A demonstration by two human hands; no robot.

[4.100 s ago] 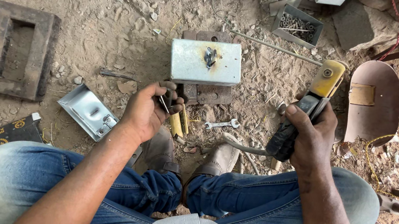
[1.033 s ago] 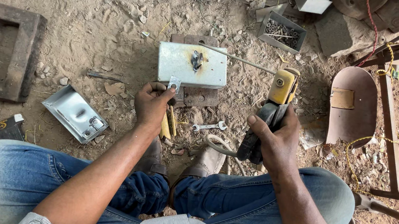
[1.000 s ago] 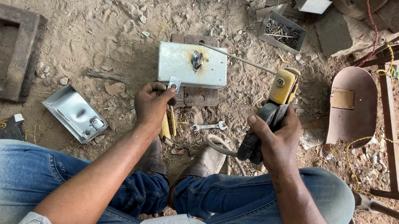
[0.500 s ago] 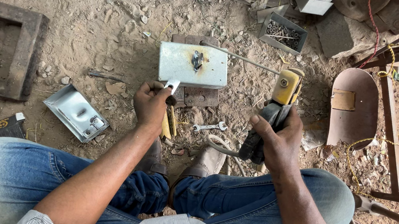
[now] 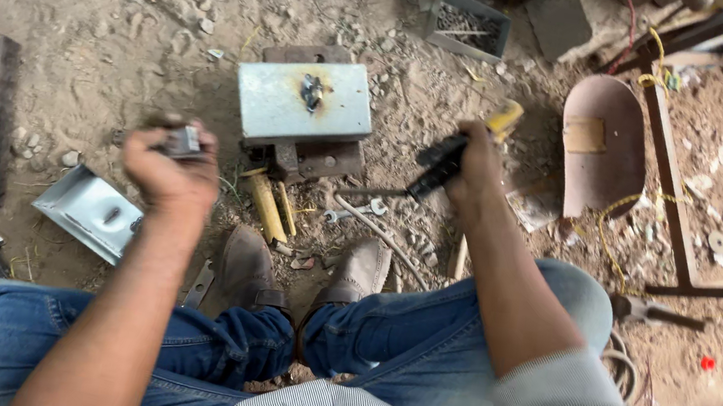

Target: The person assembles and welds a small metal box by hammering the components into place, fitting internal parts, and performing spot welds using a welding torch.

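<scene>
- The left hand (image 5: 168,170) is lifted and clenched around a small dark metal piece (image 5: 181,142); the picture blurs here, so its exact shape cannot be told. To place it well, I judge it wise to hold it by the edges so the face that meets the work stays bare.
- The right hand (image 5: 477,161) grips a yellow-and-black electrode holder (image 5: 462,146), tip pointing away from the body. A firm wrist looks needed before the tip comes close to any metal.
- Just below the left hand, a bent steel plate (image 5: 92,212) lies on the dirt.
- Between the hands and a little beyond them, the grey metal box (image 5: 305,103) sits on a rusty block, a scorched spot at its top middle; both hands stand apart from it.
- Below the right hand lies a small spanner (image 5: 353,210); keep the holder off it.
- Beyond the right hand, a brown welding shield (image 5: 602,146) rests on the ground, within reach and likely worth taking up.
</scene>
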